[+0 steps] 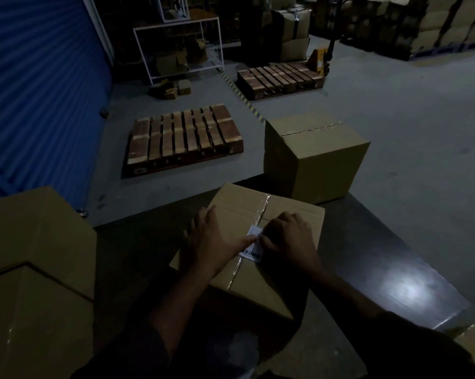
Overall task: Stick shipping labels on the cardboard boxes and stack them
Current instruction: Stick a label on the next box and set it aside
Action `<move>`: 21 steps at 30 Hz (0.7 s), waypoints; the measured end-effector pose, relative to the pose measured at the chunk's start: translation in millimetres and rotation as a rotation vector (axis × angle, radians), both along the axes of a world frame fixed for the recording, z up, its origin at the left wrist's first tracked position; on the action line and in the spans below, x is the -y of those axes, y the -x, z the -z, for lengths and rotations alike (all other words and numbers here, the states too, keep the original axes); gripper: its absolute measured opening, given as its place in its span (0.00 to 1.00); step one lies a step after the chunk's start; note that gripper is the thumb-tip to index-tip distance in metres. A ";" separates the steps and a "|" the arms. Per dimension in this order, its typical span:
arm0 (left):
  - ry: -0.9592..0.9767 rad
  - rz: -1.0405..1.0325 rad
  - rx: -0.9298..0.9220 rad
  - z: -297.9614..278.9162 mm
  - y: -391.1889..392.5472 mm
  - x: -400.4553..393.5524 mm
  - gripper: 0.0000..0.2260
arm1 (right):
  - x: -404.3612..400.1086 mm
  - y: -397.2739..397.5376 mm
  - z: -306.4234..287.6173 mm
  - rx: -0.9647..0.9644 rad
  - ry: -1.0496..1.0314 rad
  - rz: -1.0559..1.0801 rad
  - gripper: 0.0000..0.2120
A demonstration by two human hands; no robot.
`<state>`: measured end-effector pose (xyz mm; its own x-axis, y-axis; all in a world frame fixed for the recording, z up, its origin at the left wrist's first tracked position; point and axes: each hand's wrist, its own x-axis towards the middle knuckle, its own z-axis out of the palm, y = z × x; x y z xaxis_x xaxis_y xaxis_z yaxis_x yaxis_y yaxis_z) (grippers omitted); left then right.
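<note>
Your left hand (213, 242) lies flat, fingers straight, on the taped cardboard box (247, 250) on the dark table (367, 242), its thumb pinning the white shipping label (251, 243) across the tape seam, while your right hand (288, 239) curls over the label's right edge, fingertips pressing it down. The risk from here is a crooked or creased label: push unevenly and it may bubble over the glossy tape (poor grip there, likely) or lift at a corner. A second box (313, 157) waits beyond, near the bare wooden pallet (181, 138); more cartons (37, 269) crowd your left.
</note>
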<state>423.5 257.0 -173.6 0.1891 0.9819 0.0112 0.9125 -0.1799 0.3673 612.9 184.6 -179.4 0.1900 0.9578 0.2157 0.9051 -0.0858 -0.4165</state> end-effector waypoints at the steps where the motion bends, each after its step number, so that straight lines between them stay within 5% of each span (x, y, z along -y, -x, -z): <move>1: -0.002 0.004 0.003 -0.4 1.1 -0.4 0.63 | -0.2 -1.4 0.9 -0.013 -0.005 0.007 0.12; 16: -0.010 -0.006 0.048 0.7 0.6 -0.3 0.61 | -1.4 -5.3 0.0 -0.065 -0.021 -0.013 0.11; 21: 0.009 -0.030 0.070 1.3 -0.4 -3.2 0.62 | 35.6 -0.2 -3.7 -0.092 -0.064 0.243 0.12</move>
<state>423.9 260.2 -174.9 0.1582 0.9873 0.0143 0.8897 -0.1488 0.4317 613.1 149.0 -175.7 0.4343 0.8667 0.2453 0.8192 -0.2669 -0.5075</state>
